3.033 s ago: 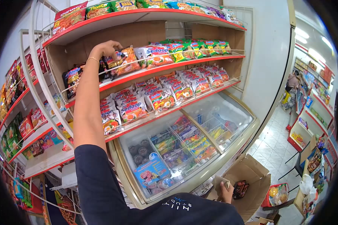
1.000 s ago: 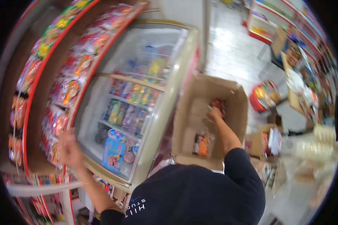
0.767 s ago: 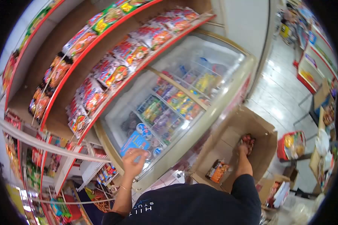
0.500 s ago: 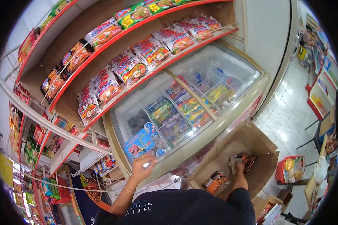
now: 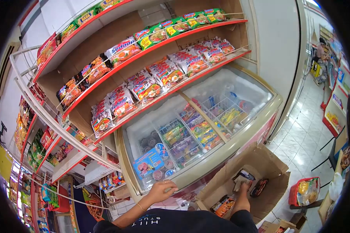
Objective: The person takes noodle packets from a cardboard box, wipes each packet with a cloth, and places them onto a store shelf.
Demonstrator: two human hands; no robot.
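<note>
My right hand (image 5: 243, 187) reaches down inside an open cardboard box (image 5: 272, 165). Its fingers are closed at a dark and pale noodle packet (image 5: 246, 174); the fingertips are partly hidden. Close beside it in the box lies a dark noodle packet (image 5: 259, 188), and an orange and black noodle packet (image 5: 223, 206) lies in the near left corner. My left hand (image 5: 163, 191) is beside the front edge of a glass-topped freezer (image 5: 192, 165), its fingers curled in, with nothing visible in them.
Above the freezer, a red-edged shelf (image 5: 175, 83) carries white noodle packets (image 5: 144, 88); green and black packets fill the tier above. A white rail (image 5: 66, 124) crosses on the left. A red basket (image 5: 305, 192) stands right of the box. Farther off, a person (image 5: 321, 52) is near shelves.
The view has shifted, so shelf and freezer sit lower and farther right. My left hand is lower, by the freezer's front edge. My right hand stays in the box, and the packet beside it shows more clearly.
</note>
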